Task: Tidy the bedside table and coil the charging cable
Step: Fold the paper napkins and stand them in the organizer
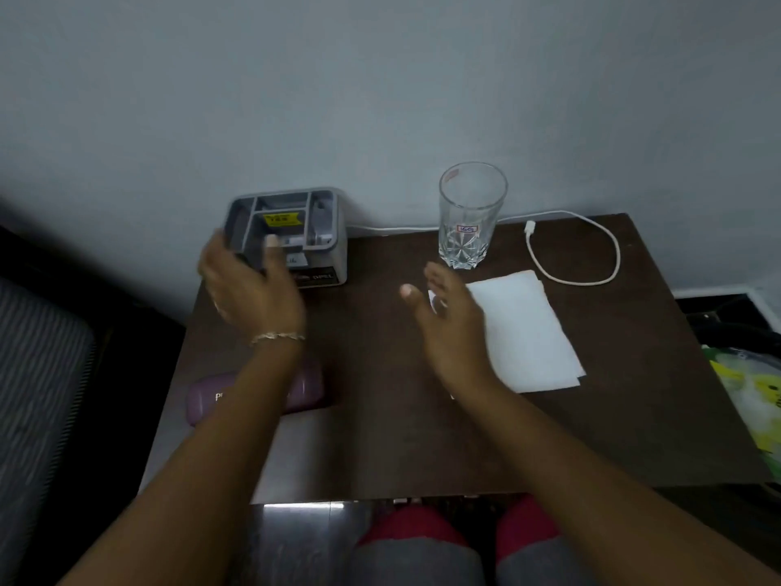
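the cable (591, 255) lies looped at the table's (380, 437) far right corner, beyond the glass (469, 217), nearer the right hand (448, 315), which is spread and empty like the left hand (249, 285).

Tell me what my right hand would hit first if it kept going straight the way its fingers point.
Probably the clear cut-glass tumbler; the open right hand points toward its base, though height is unclear.
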A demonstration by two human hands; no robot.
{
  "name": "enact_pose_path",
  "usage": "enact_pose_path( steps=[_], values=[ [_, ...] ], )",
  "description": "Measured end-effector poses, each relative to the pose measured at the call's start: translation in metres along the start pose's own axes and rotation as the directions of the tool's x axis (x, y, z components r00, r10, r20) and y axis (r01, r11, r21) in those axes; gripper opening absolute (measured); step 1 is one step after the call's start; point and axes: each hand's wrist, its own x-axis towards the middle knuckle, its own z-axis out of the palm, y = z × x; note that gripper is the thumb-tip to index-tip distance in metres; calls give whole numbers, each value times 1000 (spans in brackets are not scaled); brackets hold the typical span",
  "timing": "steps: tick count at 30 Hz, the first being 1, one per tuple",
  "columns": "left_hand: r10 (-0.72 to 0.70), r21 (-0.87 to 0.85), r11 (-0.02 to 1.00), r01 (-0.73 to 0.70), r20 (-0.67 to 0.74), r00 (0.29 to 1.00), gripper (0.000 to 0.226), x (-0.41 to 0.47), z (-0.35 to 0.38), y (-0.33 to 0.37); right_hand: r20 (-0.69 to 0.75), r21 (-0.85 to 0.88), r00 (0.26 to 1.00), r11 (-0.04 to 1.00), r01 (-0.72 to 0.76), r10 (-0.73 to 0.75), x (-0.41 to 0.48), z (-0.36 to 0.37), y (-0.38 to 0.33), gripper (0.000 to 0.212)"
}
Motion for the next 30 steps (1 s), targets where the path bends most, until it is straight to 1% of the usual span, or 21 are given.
enact_pose_path(
  steps=[1, 3, 5, 6, 8, 9, 11, 12, 14, 15, 16, 17, 20, 22, 25, 27, 28, 30],
  values=[
    [-105, -22, 994, 105, 20, 994, 60, 17, -3, -11, 59, -4, 998, 1000, -11, 11, 4, 11, -6, 52],
    [-322, -52, 943, 328, 108, 941, 55, 46, -7, -30, 135, -7, 989, 999, -51, 52, 16, 32, -19, 55],
    [-452, -159, 865, 475, 159, 877, 47, 66, -5, -48, 176, -24, 979, 995, -101, 103, 33, 50, -29, 55],
    [-486, -181, 839, 513, 175, 856, 44, 70, -4, -49, 187, -28, 975, 993, -119, 122, 39, 57, -36, 55],
    [-464, -100, 862, 498, 242, 852, 46, 68, -4, -47, 210, -11, 968, 991, -135, 134, 49, 70, -46, 53],
    [-469, -103, 854, 510, 272, 840, 50, 67, -4, -44, 221, -1, 965, 990, -142, 139, 52, 75, -49, 50],
    [-481, -162, 824, 543, 307, 821, 55, 63, -2, -43, 242, -16, 959, 989, -148, 147, 55, 82, -56, 49],
    [-472, -184, 820, 542, 320, 822, 53, 62, -1, -43, 249, -37, 957, 989, -143, 148, 54, 84, -58, 49],
    [-461, -185, 824, 535, 330, 824, 41, 59, -3, -37, 224, -62, 966, 991, -120, 131, 50, 82, -63, 46],
    [-444, -192, 832, 521, 335, 831, 36, 58, -5, -31, 207, -57, 972, 993, -104, 113, 47, 78, -65, 43],
    [-401, -217, 848, 483, 333, 853, 32, 56, -7, -21, 196, -44, 976, 996, -83, 90, 43, 72, -70, 40],
    [-366, -250, 854, 457, 335, 868, 32, 54, -10, -14, 185, -33, 981, 998, -59, 64, 39, 64, -73, 38],
    [-321, -356, 818, 453, 372, 871, 33, 36, -33, 7, 157, -9, 987, 1000, 24, -23, 17, 35, -87, 32],
    [-265, -362, 830, 424, 413, 871, 36, 15, -54, 15, 151, 23, 988, 999, 43, -46, -3, 16, -88, 31],
    [-196, -407, 824, 395, 448, 872, 38, -30, -87, 24, 208, 94, 977, 995, 18, -37, -41, -13, -82, 30],
    [-199, -405, 818, 408, 467, 861, 31, -64, -103, 30, 234, 85, 972, 996, -22, 2, -66, -32, -78, 30],
    [-199, -395, 821, 412, 479, 855, 32, -79, -109, 34, 235, 74, 972, 996, -41, 22, -77, -41, -76, 29],
    [-222, -389, 808, 442, 494, 840, 28, -104, -120, 37, 230, 82, 971, 993, -87, 66, -96, -54, -70, 26]
  ],
)
